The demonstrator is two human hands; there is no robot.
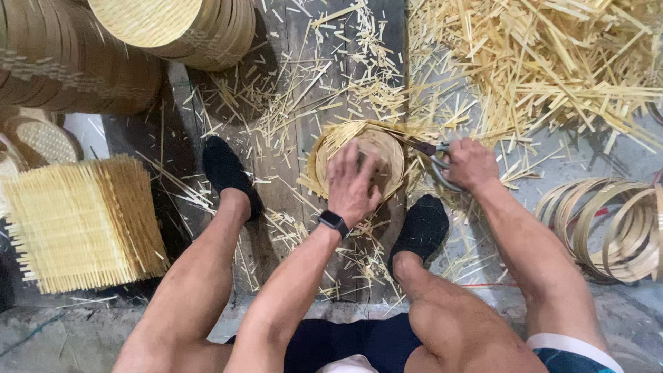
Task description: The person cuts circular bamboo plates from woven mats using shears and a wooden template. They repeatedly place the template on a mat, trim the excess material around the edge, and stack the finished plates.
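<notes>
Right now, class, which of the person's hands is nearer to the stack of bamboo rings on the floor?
Right. The right hand, gripping scissors, is just left of the bamboo rings; the left hand presses on the round woven tray, farther away.

Left hand (353,185) is pressing flat on the round woven basket (359,162); right hand (471,164) is gripping scissors (436,160) at its rim, blades seemingly among bamboo offcuts (552,62).

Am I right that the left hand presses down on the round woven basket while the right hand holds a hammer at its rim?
Not quite. The right hand holds scissors, not a hammer, with the blades at the basket's rim. The rest stands: the left hand presses down on the round woven basket. The head view shows it.
</notes>
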